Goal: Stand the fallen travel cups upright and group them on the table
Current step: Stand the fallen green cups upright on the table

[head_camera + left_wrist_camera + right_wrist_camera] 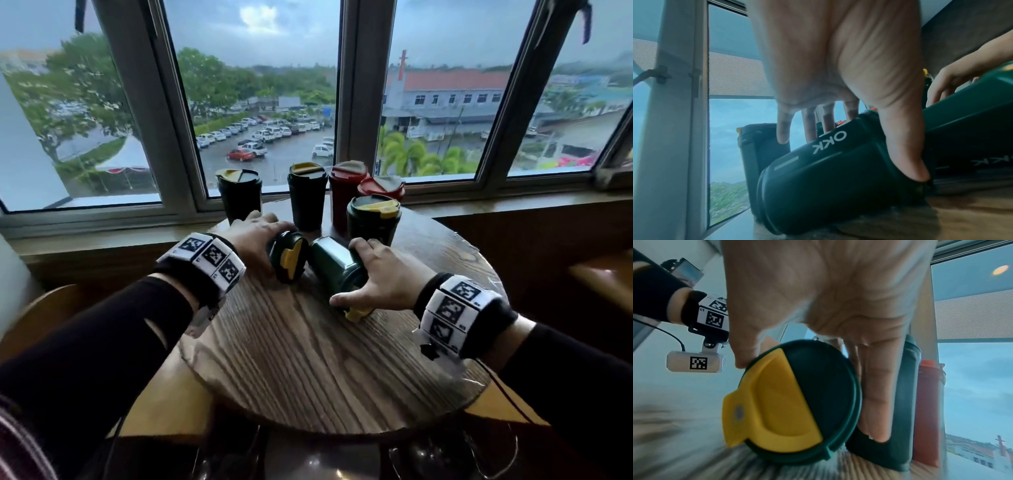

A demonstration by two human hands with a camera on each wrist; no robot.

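Observation:
Two dark green travel cups with yellow lids lie on their sides on the round wooden table [308,359]. My left hand [260,240] grips the left fallen cup [287,262], whose lid faces me. In the left wrist view my thumb [906,154] and fingers wrap that cup's body [838,178], marked "OKK". My right hand [363,274] grips the right fallen cup [334,267] near its lid end. In the right wrist view, thumb [744,353] and fingers [875,402] straddle its lid [793,402].
Several cups stand upright at the table's far side: a dark one [239,200] on the left, another dark one [307,200], two red ones [345,197] [381,186] and a green one [373,221]. The window sill [513,202] runs just behind.

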